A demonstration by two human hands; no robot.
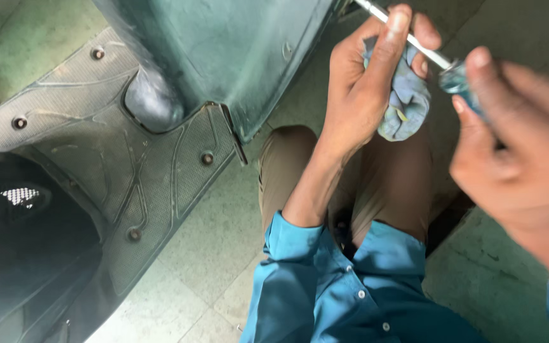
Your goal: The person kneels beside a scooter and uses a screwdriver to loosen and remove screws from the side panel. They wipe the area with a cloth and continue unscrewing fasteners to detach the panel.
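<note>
1. A person in a teal button-up shirt [344, 286] and tan trousers [287, 165] crouches on a pale tiled floor [204, 254] beside a dark scooter, seen from a head-worn camera looking down.
2. The left hand [360, 89] is closed around a crumpled blue-grey cloth rag [405, 101], the fingers curled over it and the forefinger stretched up along a thin silver metal screwdriver shaft [414, 41].
3. The shaft runs on a slant from the top edge of the frame, passes through the rag and the left hand's fingers, and meets a clear blue-green plastic screwdriver handle [459, 82].
4. The right hand [516, 159], large and blurred close to the lens, is closed on that handle, thumb on top and fingers wrapped beneath.
5. Both hands are held above the person's knees, well apart from the scooter.
6. To the left lies the scooter's grey ribbed rubber floor mat [147, 171], fastened with round metal screws [206, 158], below a dark green glossy plastic body panel [236, 51].
7. A dark seat area [27, 241] fills the lower left corner.
</note>
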